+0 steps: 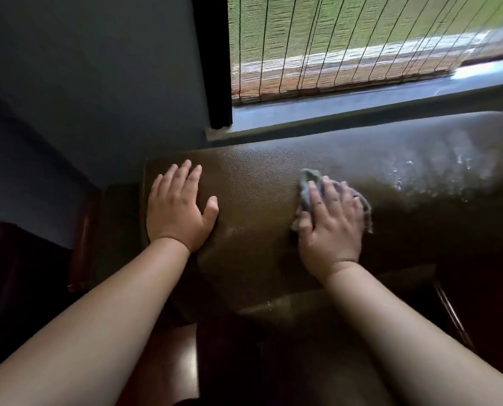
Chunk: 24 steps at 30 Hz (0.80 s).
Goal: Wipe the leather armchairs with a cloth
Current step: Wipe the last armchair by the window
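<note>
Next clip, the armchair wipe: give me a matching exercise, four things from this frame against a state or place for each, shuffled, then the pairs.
Things:
1. left hand
2. right hand
3. cloth
4. woven blind

States or places:
A. hangs over the window behind the chair
B. pressed against the leather under spread fingers
C. rests flat on the bare leather, holding nothing
D. presses the cloth onto the chair back

Pairs: 1-C, 2-D, 3-B, 4-A

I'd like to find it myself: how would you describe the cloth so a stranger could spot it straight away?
Start at the window with the woven blind; just below its sill runs the brown leather armchair back. Two hands rest on it: the left hand lies flat and bare, while the cloth is the crumpled grey rag peeking out around the right hand, which presses it onto the leather.
</note>
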Available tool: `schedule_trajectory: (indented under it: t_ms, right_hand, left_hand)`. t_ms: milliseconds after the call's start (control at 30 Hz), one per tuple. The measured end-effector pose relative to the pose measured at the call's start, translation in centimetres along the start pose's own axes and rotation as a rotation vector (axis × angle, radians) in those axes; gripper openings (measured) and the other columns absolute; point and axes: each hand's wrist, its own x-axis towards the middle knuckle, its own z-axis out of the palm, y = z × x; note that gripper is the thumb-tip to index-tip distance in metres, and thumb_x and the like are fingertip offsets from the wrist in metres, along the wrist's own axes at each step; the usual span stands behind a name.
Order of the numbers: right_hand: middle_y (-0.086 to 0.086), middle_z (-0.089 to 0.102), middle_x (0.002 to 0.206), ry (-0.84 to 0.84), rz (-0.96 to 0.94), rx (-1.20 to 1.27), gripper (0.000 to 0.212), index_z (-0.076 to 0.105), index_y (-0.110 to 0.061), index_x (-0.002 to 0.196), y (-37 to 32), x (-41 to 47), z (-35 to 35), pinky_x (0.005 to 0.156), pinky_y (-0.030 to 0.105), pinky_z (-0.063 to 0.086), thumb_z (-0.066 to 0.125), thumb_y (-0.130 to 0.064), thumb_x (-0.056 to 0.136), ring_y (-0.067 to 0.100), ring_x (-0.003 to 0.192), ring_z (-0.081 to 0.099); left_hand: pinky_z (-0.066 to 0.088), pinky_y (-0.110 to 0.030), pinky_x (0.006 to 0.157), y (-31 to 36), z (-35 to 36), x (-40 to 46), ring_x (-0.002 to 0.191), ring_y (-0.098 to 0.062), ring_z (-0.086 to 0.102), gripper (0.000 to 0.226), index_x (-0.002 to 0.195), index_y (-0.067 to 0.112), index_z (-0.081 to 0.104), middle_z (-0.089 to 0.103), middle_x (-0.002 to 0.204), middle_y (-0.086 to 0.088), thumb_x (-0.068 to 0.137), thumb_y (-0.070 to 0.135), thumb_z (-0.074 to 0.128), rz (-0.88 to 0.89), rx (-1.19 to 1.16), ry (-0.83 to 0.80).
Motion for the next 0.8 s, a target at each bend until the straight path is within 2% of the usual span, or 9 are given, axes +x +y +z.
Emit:
schedule_trajectory:
  t_ms: [100,167,267,333,400,467,533,633,800]
  right_hand:
    - [-0.002,0.032,0.169,-0.083,-0.409,-0.037,0.061,0.041,-0.032,0.159,-3.6,-1.9,1.1,0.128,0.047,0.016,0.041,-0.049,0.100,0.027,0.158,0.022]
    - [-0.003,0.029,0.170,-0.153,-0.508,-0.075,0.062,0.036,-0.034,0.161,-1.0,-0.6,-0.1,0.129,0.043,0.012,0.038,-0.052,0.102,0.024,0.158,0.019]
    - [-0.003,0.014,0.174,-0.201,-0.198,-0.092,0.066,0.021,-0.034,0.165,6.3,2.4,-2.2,0.130,0.037,0.001,0.028,-0.054,0.102,0.020,0.160,0.008]
    - [0.002,0.009,0.175,-0.181,0.071,-0.095,0.067,0.017,-0.030,0.166,10.9,3.8,-3.4,0.130,0.041,0.004,0.025,-0.049,0.102,0.024,0.160,0.007]
    - [0.005,0.006,0.175,-0.188,0.275,-0.060,0.067,0.013,-0.027,0.167,11.4,4.3,-3.8,0.129,0.046,0.004,0.026,-0.045,0.103,0.030,0.159,0.005]
    - [0.003,0.002,0.175,-0.221,0.208,-0.034,0.069,0.010,-0.029,0.166,8.8,4.1,-3.6,0.129,0.045,-0.004,0.019,-0.047,0.101,0.029,0.160,-0.001]
    - [-0.003,0.006,0.175,-0.272,-0.116,-0.032,0.069,0.015,-0.035,0.166,6.4,3.6,-2.8,0.126,0.038,-0.011,0.014,-0.052,0.098,0.023,0.161,0.001]
    - [-0.007,0.017,0.172,-0.330,-0.395,-0.051,0.066,0.024,-0.040,0.163,9.0,4.4,-2.7,0.129,0.035,-0.001,0.021,-0.057,0.100,0.018,0.160,0.012]
    - [0.002,0.009,0.175,-0.271,-0.002,-0.131,0.066,0.015,-0.029,0.166,15.5,12.3,-2.8,0.127,0.038,0.000,0.019,-0.052,0.104,0.026,0.160,0.009]
  left_hand:
    - [0.020,-0.050,0.129,0.1,-0.3,0.0,0.156,-0.029,0.031,0.075,0.160,0.023,0.044,0.038,0.168,-0.006,0.096,0.060,0.033,0.002,0.016,-0.027]
    - [0.018,-0.048,0.130,0.6,-1.1,0.1,0.158,-0.028,0.028,0.075,0.161,0.025,0.041,0.035,0.170,-0.004,0.096,0.061,0.030,-0.008,0.024,-0.084]
    - [0.012,-0.048,0.131,1.2,-2.3,0.0,0.161,-0.024,0.020,0.077,0.164,0.028,0.034,0.026,0.174,0.000,0.096,0.063,0.027,-0.044,0.055,-0.180]
    - [0.011,-0.050,0.131,2.6,-2.9,0.7,0.162,-0.025,0.017,0.076,0.164,0.028,0.034,0.024,0.174,0.000,0.097,0.064,0.033,-0.178,0.039,-0.243]
    - [0.021,-0.052,0.128,6.7,-3.1,2.6,0.158,-0.029,0.026,0.073,0.159,0.026,0.042,0.033,0.170,-0.005,0.097,0.063,0.038,-0.303,-0.046,-0.280]
    - [0.027,-0.050,0.127,12.1,-2.6,4.3,0.155,-0.027,0.032,0.067,0.156,0.025,0.048,0.039,0.167,-0.006,0.097,0.058,0.041,-0.205,-0.170,-0.319]
    - [0.015,-0.047,0.131,16.1,-0.9,4.6,0.160,-0.024,0.023,0.063,0.159,0.028,0.043,0.031,0.172,-0.002,0.100,0.051,0.044,-0.061,-0.182,-0.295]
    - [0.010,-0.048,0.132,16.8,1.4,3.6,0.161,-0.024,0.019,0.068,0.161,0.031,0.040,0.027,0.173,0.000,0.097,0.053,0.037,-0.042,-0.051,-0.168]
    - [0.014,-0.051,0.131,16.0,3.5,3.7,0.159,-0.027,0.023,0.073,0.160,0.028,0.042,0.031,0.172,-0.004,0.094,0.055,0.030,-0.021,-0.008,-0.096]
